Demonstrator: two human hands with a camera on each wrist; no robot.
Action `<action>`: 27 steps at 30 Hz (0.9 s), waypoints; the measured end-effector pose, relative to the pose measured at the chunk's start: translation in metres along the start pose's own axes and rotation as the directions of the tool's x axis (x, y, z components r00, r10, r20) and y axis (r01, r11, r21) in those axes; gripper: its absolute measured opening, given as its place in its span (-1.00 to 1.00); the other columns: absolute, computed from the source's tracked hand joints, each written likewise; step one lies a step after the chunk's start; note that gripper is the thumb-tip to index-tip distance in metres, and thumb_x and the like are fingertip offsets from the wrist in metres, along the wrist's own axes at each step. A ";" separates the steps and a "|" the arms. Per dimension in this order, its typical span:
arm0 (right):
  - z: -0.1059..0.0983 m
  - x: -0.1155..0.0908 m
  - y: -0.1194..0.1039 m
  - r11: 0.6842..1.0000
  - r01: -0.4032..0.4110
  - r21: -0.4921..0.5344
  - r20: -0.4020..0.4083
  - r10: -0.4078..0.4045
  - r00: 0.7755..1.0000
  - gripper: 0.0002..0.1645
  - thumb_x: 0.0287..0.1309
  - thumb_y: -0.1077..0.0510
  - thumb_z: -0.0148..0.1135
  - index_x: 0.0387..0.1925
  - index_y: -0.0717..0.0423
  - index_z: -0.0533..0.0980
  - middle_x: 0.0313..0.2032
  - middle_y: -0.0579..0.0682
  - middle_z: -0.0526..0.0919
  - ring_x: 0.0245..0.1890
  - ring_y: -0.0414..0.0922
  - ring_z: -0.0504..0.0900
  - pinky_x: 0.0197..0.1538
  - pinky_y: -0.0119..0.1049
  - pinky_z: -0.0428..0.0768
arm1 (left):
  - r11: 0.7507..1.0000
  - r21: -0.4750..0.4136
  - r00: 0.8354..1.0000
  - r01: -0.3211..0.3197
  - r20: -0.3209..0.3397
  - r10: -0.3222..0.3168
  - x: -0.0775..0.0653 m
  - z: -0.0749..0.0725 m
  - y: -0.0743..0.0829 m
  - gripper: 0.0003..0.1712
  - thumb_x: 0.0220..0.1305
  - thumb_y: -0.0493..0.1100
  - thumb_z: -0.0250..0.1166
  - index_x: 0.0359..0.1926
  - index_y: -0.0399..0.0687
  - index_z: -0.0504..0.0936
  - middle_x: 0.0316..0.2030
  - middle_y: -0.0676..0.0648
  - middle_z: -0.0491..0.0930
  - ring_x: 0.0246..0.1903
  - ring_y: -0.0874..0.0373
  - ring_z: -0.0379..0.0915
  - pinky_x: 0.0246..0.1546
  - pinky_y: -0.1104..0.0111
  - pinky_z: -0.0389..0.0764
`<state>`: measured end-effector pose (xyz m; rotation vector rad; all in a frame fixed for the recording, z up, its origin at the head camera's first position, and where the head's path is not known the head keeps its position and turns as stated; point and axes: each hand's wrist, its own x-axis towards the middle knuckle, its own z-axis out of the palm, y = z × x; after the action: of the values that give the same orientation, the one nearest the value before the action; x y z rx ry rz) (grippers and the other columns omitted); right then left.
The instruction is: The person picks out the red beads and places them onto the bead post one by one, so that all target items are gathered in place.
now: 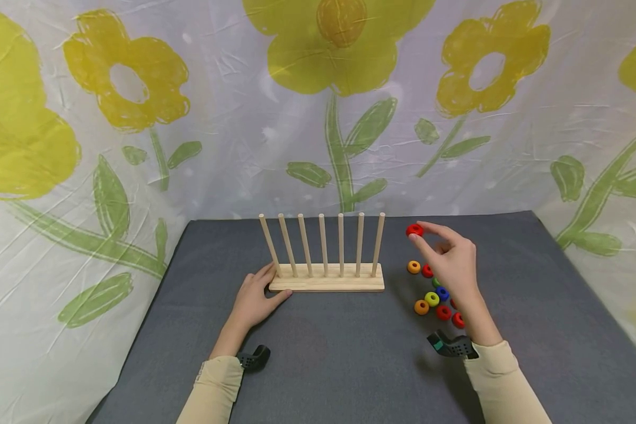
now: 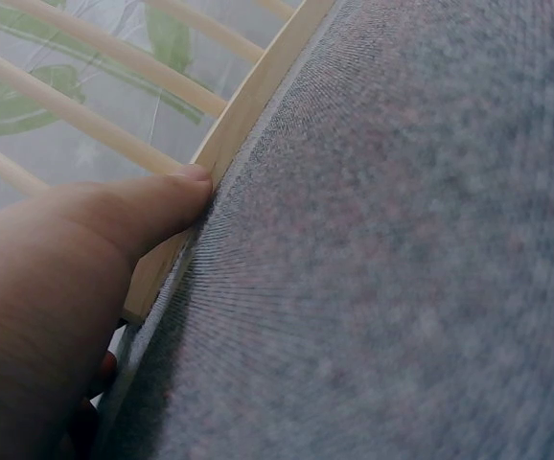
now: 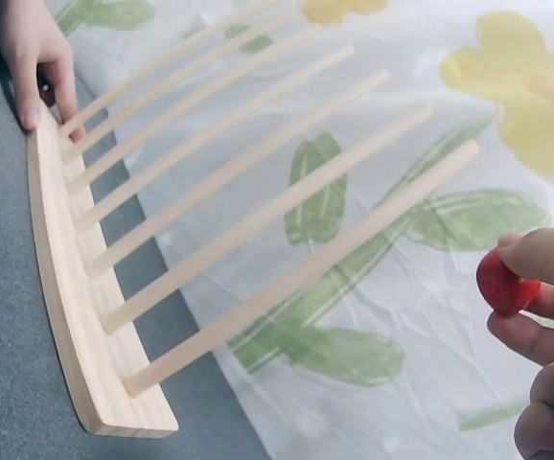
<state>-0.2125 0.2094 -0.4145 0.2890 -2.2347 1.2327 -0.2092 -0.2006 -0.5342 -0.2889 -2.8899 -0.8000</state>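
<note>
A pale wooden peg rack (image 1: 328, 284) stands on the table, with several upright pegs rising from its base. My left hand (image 1: 253, 301) grips the base's left end, thumb along the front edge and fingers behind. The left wrist view shows that thumb against the wood (image 2: 243, 110). To the right of the rack, my right hand (image 1: 453, 262) pinches a red ring (image 1: 410, 231) between thumb and fingers, raised above the table. In the right wrist view the red ring (image 3: 499, 283) is apart from the nearest peg (image 3: 354, 240). All visible pegs are bare.
Loose rings lie below my right hand, among them an orange ring (image 1: 417, 311), a yellow ring (image 1: 428, 302) and a blue ring (image 1: 446, 297); my right hand and forearm partly cover some. A dark cloth (image 1: 339, 365) covers the table. Behind hangs a flower-printed curtain (image 1: 222, 147).
</note>
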 end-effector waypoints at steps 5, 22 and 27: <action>0.003 0.001 -0.003 0.999 0.031 0.017 -0.004 -0.031 1.000 -0.62 0.17 0.13 0.53 0.04 0.03 0.73 -0.76 -0.05 0.28 -0.85 -0.43 0.04 -0.74 -0.33 0.07 | 1.000 -0.003 1.000 0.002 0.003 -0.002 0.000 -0.001 0.001 -0.03 0.28 0.29 0.38 0.51 -0.14 0.31 0.49 -0.17 0.23 0.13 -0.15 0.32 0.07 -0.07 0.41; 0.005 0.003 -0.045 0.998 0.048 0.047 -0.011 -0.048 0.999 -0.67 0.18 0.29 0.49 0.00 0.23 0.71 -0.62 0.05 0.42 -0.86 -0.46 0.01 -0.73 -0.34 0.08 | 1.000 -0.001 1.000 -0.005 0.003 0.005 0.001 0.000 -0.001 -0.03 0.28 0.30 0.37 0.51 -0.14 0.31 0.49 -0.15 0.23 0.11 -0.14 0.33 0.04 -0.06 0.41; 0.009 0.006 -0.037 0.996 0.065 0.060 -0.019 -0.064 0.998 -0.67 0.18 0.27 0.49 0.00 0.20 0.72 -0.32 0.04 0.66 -0.83 -0.53 -0.02 -0.72 -0.35 0.05 | 1.000 -0.001 1.000 -0.002 0.001 0.002 0.000 0.000 -0.001 -0.02 0.28 0.30 0.37 0.51 -0.14 0.31 0.49 -0.15 0.23 0.10 -0.13 0.33 0.03 -0.06 0.42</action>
<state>-0.2039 0.1822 -0.3885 0.3701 -2.1597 1.2649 -0.2095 -0.2012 -0.5347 -0.2930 -2.8896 -0.8013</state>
